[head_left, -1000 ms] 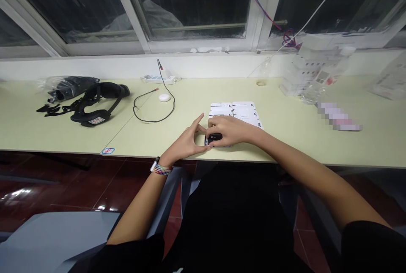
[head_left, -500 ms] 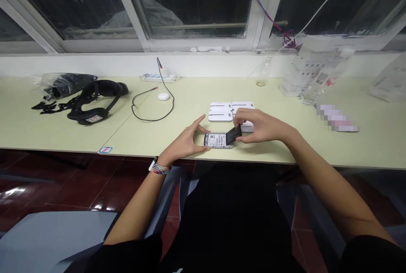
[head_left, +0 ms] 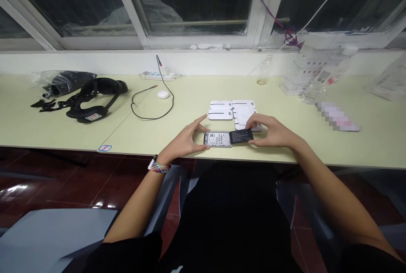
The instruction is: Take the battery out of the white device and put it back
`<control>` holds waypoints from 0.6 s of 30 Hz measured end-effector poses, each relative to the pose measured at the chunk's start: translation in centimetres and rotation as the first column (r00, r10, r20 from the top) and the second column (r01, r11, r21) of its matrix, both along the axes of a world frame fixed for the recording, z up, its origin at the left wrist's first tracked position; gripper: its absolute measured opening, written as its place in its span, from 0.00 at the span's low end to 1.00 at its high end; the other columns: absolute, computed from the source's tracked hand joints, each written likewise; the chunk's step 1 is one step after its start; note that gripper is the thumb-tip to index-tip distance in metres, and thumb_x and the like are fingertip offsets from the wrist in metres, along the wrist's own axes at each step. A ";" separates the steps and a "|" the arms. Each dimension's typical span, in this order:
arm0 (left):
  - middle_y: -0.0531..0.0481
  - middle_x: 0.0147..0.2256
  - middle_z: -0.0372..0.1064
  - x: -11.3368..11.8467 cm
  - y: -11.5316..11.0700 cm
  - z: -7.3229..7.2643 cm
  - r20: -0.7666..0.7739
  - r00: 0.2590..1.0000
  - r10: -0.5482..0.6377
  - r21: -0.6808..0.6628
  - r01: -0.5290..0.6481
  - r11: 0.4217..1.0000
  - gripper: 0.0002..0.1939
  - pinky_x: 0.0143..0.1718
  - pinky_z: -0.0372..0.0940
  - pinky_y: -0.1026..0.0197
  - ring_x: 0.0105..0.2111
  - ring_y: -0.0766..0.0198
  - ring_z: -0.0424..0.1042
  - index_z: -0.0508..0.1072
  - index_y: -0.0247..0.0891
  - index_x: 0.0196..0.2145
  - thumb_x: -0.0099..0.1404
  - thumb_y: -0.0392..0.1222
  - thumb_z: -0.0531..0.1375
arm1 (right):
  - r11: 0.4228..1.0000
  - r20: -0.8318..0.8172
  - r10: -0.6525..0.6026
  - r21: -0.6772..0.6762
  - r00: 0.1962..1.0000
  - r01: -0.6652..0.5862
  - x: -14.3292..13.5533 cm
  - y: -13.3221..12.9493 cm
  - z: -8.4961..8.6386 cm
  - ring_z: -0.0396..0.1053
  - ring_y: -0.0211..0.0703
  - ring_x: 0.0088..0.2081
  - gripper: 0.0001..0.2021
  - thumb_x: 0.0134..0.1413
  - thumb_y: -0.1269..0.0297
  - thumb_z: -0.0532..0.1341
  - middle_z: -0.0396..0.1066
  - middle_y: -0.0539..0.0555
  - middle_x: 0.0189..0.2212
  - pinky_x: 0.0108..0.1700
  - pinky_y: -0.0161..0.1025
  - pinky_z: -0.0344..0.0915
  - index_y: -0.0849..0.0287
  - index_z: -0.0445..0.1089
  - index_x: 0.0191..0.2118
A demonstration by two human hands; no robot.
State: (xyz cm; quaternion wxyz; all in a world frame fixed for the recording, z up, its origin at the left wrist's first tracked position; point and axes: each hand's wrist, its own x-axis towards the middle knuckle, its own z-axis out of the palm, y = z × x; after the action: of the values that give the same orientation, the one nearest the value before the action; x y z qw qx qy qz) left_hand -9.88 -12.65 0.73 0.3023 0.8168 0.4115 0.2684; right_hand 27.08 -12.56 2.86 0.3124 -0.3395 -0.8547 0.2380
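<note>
A small grey-framed electronic device (head_left: 218,139) lies on the table near its front edge, its printed label facing up. My left hand (head_left: 187,140) grips the device's left end between thumb and fingers. In my right hand (head_left: 269,131), a flat black battery (head_left: 240,136) with fine print is pinched by its right end. The battery's left edge meets the device's right end; whether they touch or overlap I cannot tell. Just behind lie several white rounded covers (head_left: 220,115) with black stripes, some partly hidden by my right hand.
A black headset (head_left: 95,99) sits at the left beside a plastic bag (head_left: 68,82). A black cable (head_left: 152,118) loops around a white oval object (head_left: 163,94) near a power strip (head_left: 157,76). White boxes (head_left: 294,74) and a clear bottle (head_left: 314,91) stand at the back right.
My right hand has moved a little to the right with the battery, which has gone from tilted over the device's right end to lying flatter beside it. My left hand stays on the device.
</note>
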 end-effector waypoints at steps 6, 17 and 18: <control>0.46 0.57 0.78 -0.1 0.1 -0.2 -0.008 1.000 -0.003 0.001 0.003 1.000 0.55 0.73 0.59 0.36 0.64 0.45 0.73 0.51 0.52 0.80 0.64 0.48 0.74 | 1.000 -0.004 0.006 -0.022 1.000 -0.006 -0.1 -0.1 -0.2 0.76 0.52 0.45 0.13 0.54 0.60 0.75 0.78 0.53 0.44 0.50 0.52 0.77 0.49 0.76 0.44; 0.47 0.58 0.79 -0.1 0.2 0.0 -0.023 1.000 -0.021 0.029 0.022 0.999 0.51 0.73 0.59 0.39 0.66 0.45 0.73 0.55 0.53 0.78 0.65 0.49 0.75 | 1.000 0.000 -0.003 -0.023 1.000 0.003 -0.2 -0.2 -0.2 0.77 0.53 0.46 0.14 0.52 0.62 0.74 0.78 0.53 0.44 0.51 0.52 0.77 0.49 0.75 0.45; 0.47 0.58 0.79 -0.1 0.2 0.0 -0.020 1.000 -0.024 0.026 0.024 0.999 0.51 0.73 0.59 0.39 0.66 0.45 0.73 0.55 0.53 0.78 0.65 0.49 0.75 | 1.000 0.001 -0.003 -0.023 1.000 0.003 -0.2 -0.2 -0.1 0.77 0.53 0.46 0.14 0.52 0.62 0.74 0.79 0.53 0.44 0.51 0.52 0.77 0.49 0.75 0.45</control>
State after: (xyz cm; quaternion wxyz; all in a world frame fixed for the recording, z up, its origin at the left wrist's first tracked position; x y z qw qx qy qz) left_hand -9.98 -12.47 0.75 0.2906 0.8283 0.4010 0.2622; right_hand 26.90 -12.72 2.72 0.3084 -0.3445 -0.8515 0.2474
